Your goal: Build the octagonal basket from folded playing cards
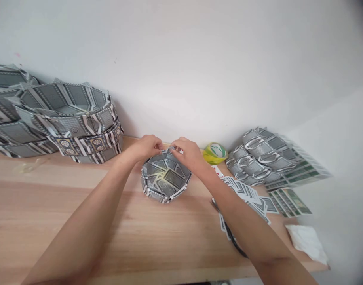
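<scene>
2 hands pinch the far rim of a small grey-patterned octagonal bowl folded from playing cards [166, 180], mid-table on the pale wooden tabletop [65, 206].

Left hand [147, 147] and right hand [187, 152] have fingers clamped together on the rim at 12 o'clock. The bowl looks light, thin and easily creased, so best held by its doubled rim. Loose cards [246, 194] lie at 3 o'clock.

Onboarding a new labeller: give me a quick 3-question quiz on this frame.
1. True or false: both hands touch the far rim of the card bowl.
2. What lies just right of the bowl, by the wall? A tape roll, B mug, C stapler.
3. The finished bowls are stacked at the table's ____ end.

Key: 1 true, left hand and right hand; 2 A, tape roll; 3 left, stacked bowls.
</scene>
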`<state>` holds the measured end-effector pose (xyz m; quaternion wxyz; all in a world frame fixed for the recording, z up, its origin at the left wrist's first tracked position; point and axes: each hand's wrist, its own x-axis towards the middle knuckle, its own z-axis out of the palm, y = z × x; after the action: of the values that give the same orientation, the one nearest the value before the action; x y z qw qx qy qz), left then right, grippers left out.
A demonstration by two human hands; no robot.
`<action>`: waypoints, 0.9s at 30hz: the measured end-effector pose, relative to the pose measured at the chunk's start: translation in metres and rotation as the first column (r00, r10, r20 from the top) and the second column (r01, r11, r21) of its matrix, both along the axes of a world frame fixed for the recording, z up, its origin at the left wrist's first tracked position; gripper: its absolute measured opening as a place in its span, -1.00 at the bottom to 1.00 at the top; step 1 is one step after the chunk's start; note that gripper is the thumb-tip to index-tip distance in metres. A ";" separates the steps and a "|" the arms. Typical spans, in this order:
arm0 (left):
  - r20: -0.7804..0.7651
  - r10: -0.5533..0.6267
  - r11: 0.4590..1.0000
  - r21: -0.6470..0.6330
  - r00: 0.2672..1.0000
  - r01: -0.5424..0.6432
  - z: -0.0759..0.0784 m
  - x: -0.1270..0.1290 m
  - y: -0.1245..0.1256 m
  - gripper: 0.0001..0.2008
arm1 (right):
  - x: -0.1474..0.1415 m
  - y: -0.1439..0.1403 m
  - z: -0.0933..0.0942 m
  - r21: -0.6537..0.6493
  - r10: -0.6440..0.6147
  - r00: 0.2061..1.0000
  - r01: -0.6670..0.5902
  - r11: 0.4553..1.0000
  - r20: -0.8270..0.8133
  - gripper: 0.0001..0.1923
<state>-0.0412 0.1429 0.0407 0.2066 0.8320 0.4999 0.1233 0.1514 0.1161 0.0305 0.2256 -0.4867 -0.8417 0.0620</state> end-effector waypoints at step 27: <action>-0.082 -0.066 0.996 0.062 0.994 0.071 -0.002 0.004 -0.001 -0.73 | -0.003 0.002 -0.017 0.111 0.127 0.973 -0.108 0.988 -0.192 -0.90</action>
<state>-0.0372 0.1415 0.0388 0.1634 0.8592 0.4746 0.0990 0.1484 0.1179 0.0134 0.3283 -0.4155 -0.8444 0.0815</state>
